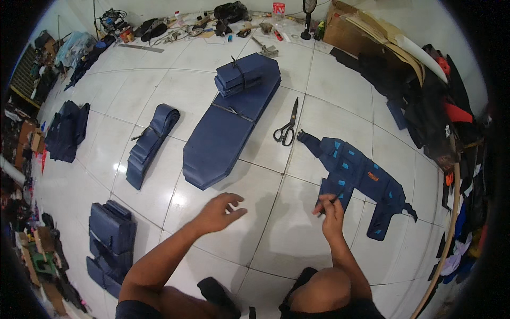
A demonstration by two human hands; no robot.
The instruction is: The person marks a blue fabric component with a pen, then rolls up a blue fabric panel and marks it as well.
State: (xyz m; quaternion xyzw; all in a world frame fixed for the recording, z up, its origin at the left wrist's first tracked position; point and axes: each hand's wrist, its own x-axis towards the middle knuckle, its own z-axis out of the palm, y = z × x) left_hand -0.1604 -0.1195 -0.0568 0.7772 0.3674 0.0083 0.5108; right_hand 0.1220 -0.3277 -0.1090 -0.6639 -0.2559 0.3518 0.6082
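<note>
Head cam, tile flr (329, 109), wallside clutter (231, 11), L hand (219, 212) half-open, empty, R hand (333, 213) pinching dark item (335, 199)

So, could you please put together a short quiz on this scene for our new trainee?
1. What lies on the floor between the large navy stack and the flat navy piece? a) a cardboard box, b) black scissors, c) a clear jar
2. True or false: a smaller tied bundle rests on top of the large navy stack.
3. Which of the person's hands pinches a small dark item?

Key: 1. b. 2. True. 3. The right hand; the left hand shows nothing in its grasp.
</note>
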